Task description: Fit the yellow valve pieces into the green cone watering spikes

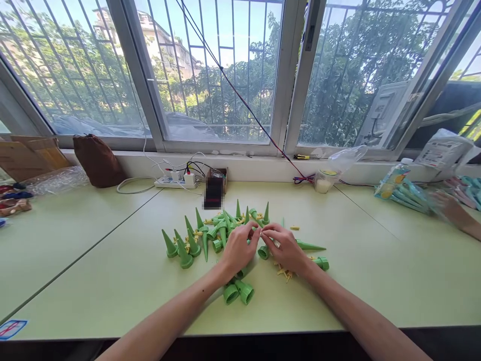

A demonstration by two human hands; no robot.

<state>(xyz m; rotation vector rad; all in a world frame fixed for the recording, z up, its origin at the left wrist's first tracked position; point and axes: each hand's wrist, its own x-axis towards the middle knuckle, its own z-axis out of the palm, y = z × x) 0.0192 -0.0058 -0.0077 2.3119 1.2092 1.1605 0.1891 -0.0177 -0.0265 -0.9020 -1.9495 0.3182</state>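
Over the middle of the table, my left hand [241, 244] and my right hand [286, 245] meet fingertip to fingertip. Both are closed in a pinch around something small and pale, too small to make out. Green plastic cone spikes [185, 254] stand and lie in a cluster to the left of and behind my hands. Under my left forearm lie green spikes with their open round ends [245, 292] facing me. Small yellow plastic pieces [288, 274] are scattered below my right hand. Beyond that wrist is another green spike [321, 263], lying on its side.
Along the sill stand a brown bag [98, 160], a power strip [175, 179], a small box [221, 178] and a plastic cup [323, 181]. A bottle [394, 178] is at right, beside wrapped packets. Another person's hand [449, 205] reaches in there.
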